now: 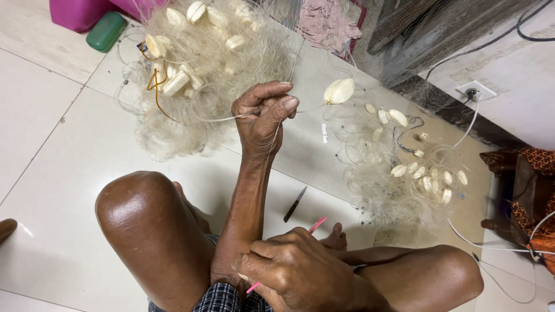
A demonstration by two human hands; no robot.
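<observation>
My left hand (263, 112) is stretched forward, its fingers pinched on a thin strand of pale fishing net that runs left into the heaped net (196, 63) and right toward a white oval float (339, 91). Close to my body, my right hand (295, 271) is closed around a slim pink netting needle (317, 225), whose tip pokes out past my knuckles. A fine line runs along my left forearm between the two hands. My bare knees (144, 214) frame both arms.
A second net pile with several white floats (404, 167) lies at the right. A small dark knife (295, 203) rests on the tiled floor between my legs. A green box (106, 32), a pink container (78, 11), a wall socket (475, 91) and patterned fabric (532, 190) surround the spot.
</observation>
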